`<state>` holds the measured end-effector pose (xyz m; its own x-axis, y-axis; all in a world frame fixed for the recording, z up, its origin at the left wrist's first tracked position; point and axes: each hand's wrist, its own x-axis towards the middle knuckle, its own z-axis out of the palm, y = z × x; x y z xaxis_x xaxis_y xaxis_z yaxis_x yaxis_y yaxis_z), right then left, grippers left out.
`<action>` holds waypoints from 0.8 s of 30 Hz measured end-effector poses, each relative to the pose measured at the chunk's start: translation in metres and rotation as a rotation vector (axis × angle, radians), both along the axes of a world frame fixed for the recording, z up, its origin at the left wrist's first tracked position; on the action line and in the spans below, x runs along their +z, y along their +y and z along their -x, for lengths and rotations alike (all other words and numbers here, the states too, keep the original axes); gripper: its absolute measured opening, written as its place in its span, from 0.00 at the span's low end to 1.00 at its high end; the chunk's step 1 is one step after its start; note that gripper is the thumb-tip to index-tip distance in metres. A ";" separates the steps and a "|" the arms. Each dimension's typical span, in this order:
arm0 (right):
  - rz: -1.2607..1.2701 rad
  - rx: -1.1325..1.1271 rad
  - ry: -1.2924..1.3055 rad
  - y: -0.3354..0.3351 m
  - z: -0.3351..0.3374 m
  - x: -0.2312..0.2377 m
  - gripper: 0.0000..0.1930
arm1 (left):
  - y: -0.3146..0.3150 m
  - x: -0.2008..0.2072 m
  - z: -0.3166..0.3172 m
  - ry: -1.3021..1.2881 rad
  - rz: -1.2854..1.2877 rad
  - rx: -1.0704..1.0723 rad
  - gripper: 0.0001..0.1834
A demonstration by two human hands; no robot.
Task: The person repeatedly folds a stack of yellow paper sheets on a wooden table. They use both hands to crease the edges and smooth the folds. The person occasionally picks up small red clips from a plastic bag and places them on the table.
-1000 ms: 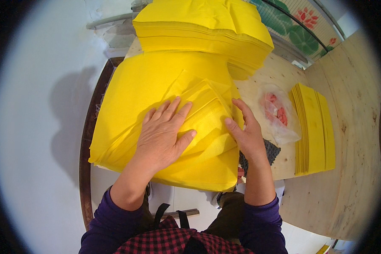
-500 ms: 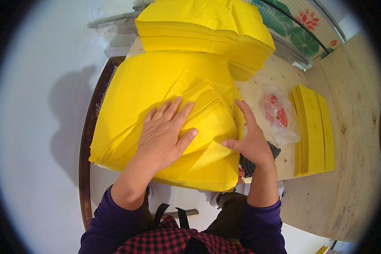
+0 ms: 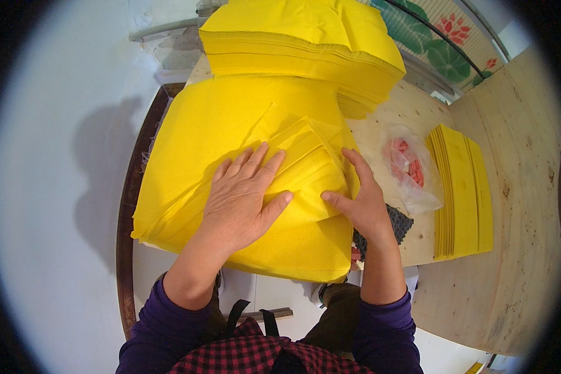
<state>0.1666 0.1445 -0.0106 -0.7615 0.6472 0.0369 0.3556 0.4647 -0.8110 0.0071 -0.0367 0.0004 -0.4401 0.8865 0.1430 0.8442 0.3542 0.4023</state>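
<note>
A folded sheet of yellow cloth (image 3: pixel 302 165) lies askew on a wide stack of yellow cloth (image 3: pixel 187 143). Flat on the fold's left part rests my left hand (image 3: pixel 240 196), its fingers stretched out and the thumb apart. My right hand (image 3: pixel 363 199) is at the right edge of the same fold, thumb and forefinger spread wide with the tips against the cloth. The other fingers of that hand are partly out of sight. Nothing shows gripped in either hand.
Behind lies a thick pile of yellow cloth (image 3: pixel 299 43). On the wooden table (image 3: pixel 411 106), to the right, are a clear plastic bag with red pieces (image 3: pixel 411 168), a dark grey textured piece (image 3: pixel 397 224) and folded yellow cloths (image 3: pixel 461 193) by a wooden panel (image 3: pixel 517 206).
My right hand has shifted slightly left, and the lifted flap of cloth near its thumb now lies flatter. My left hand has barely moved.
</note>
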 end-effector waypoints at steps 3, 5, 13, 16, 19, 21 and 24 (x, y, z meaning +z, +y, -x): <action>-0.075 0.048 -0.055 0.000 -0.004 0.003 0.47 | 0.000 -0.001 0.000 0.000 0.008 0.003 0.35; -0.157 0.088 -0.113 0.001 -0.008 0.005 0.48 | 0.000 -0.001 0.001 0.000 0.011 0.004 0.35; 0.002 -0.033 0.047 0.009 -0.005 0.001 0.43 | 0.000 0.000 0.001 -0.007 0.010 -0.003 0.35; 0.035 -0.050 0.033 0.006 -0.003 -0.003 0.44 | 0.000 0.001 0.000 -0.006 0.022 -0.001 0.35; -0.046 -0.003 -0.025 0.004 -0.005 -0.001 0.46 | 0.000 0.000 0.001 0.001 0.023 0.000 0.35; -0.118 0.054 -0.072 0.003 -0.008 0.003 0.47 | 0.000 -0.001 0.001 -0.002 0.018 0.003 0.35; -0.140 0.125 -0.084 0.004 -0.014 0.010 0.48 | 0.000 -0.002 0.000 -0.005 0.007 0.010 0.35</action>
<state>0.1804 0.1489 -0.0006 -0.8397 0.5405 0.0526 0.3522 0.6156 -0.7050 0.0069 -0.0365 -0.0012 -0.4498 0.8829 0.1348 0.8387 0.3656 0.4037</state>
